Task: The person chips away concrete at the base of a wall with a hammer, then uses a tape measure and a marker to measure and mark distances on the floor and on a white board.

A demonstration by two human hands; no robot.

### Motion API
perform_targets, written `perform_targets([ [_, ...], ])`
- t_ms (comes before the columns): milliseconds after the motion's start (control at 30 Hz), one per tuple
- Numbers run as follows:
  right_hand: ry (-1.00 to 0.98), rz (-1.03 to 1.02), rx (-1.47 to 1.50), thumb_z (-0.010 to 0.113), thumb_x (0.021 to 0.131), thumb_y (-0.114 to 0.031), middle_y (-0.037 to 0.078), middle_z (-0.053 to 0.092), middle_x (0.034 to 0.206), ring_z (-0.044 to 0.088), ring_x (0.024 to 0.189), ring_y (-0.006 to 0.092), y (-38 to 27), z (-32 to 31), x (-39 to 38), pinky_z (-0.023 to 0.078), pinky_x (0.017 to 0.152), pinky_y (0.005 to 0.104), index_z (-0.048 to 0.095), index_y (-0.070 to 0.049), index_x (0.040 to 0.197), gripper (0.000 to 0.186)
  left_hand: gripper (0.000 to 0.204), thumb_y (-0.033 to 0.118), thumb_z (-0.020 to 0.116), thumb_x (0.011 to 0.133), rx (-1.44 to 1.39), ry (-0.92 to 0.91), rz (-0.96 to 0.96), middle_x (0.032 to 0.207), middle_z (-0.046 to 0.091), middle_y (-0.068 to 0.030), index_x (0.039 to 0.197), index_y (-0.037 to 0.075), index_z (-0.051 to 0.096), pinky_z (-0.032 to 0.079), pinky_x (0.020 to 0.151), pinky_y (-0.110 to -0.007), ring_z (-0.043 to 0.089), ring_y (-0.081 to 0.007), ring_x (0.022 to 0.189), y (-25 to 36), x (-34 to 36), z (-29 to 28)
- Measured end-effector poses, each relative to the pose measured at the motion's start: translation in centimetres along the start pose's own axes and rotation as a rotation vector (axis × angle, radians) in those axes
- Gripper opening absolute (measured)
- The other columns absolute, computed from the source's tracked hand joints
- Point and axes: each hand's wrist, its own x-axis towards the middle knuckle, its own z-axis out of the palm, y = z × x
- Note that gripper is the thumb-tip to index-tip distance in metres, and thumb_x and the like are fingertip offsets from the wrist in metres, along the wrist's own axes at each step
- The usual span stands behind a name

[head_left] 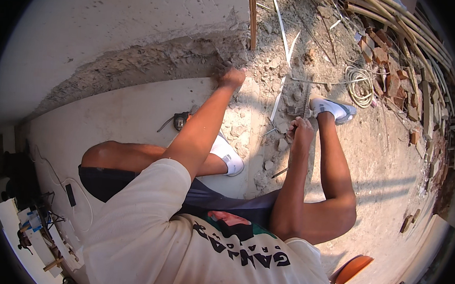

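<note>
My left hand (231, 76) reaches to the foot of the wall (156, 25). Its fingers look spread in shadow, at the rough broken strip (139, 68) where the plaster is gone. Between my feet, my right hand (302, 129) is closed around a tool with a thin dark shaft (280, 172). One end of that shaft sticks out below the hand, toward me; the tool's working end cannot be told apart from the rubble and shadow. Broken concrete chunks (238, 124) lie in a band between my shoes. A black tape measure (181, 120) rests beside my left forearm.
White straps (279, 96) lie across the rubble. A coiled pale cable (360, 87) sits past my right shoe (337, 109), near piled bricks (390, 73) and long poles (408, 25). An upright wooden strip (252, 20) stands at the wall's end. An orange dish-like object (353, 270) is at lower right.
</note>
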Motion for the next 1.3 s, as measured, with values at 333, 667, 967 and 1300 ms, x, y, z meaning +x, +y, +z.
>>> perform_targets([
  [333,0.041,-0.029,-0.056,0.052,0.087,-0.011,0.005,0.056,0.068,0.052,0.052,0.0115,-0.5,-0.9,-1.1,0.043,0.044,0.0258,0.05,-0.005,0.08,0.009,0.059,0.05,0.059,0.086,-0.45,-0.755,0.487,0.117,0.063,-0.0206,0.118,0.001,0.063,0.042,0.095,-0.037,0.058,-0.0306,0.11,8.0,-2.6,-5.4],
  [667,0.013,-0.036,-0.088,0.053,0.088,-0.013,0.004,0.055,0.069,0.051,0.054,0.0106,1.4,-1.0,-0.4,0.042,0.044,0.0247,0.051,-0.006,0.084,0.009,0.098,0.059,0.05,0.086,0.03,-0.211,-0.205,0.154,0.003,-0.0288,0.148,-0.004,0.008,0.01,0.113,-0.057,0.009,-0.0439,0.142,-0.5,-4.9,-8.0],
  [967,0.021,-0.068,-0.059,0.054,0.088,-0.012,0.004,0.055,0.068,0.051,0.053,0.01,0.4,-0.5,-1.9,0.042,0.045,0.0238,0.053,-0.005,0.083,0.008,0.087,0.058,0.033,0.093,0.038,0.026,-0.244,0.152,-0.004,-0.0315,0.147,-0.007,0.01,-0.005,0.111,-0.059,-0.005,-0.0448,0.142,-4.0,-10.8,-3.0],
  [1300,0.03,-0.11,-0.024,0.053,0.086,-0.011,0.005,0.055,0.068,0.051,0.051,0.0107,-0.7,-1.5,-2.6,0.043,0.043,0.0244,0.053,-0.003,0.083,0.008,0.073,0.045,0.05,0.09,-0.353,-0.082,0.68,0.143,0.027,-0.0283,0.138,-0.007,0.031,0.006,0.114,-0.056,0.013,-0.0434,0.14,3.9,-22.2,-0.7],
])
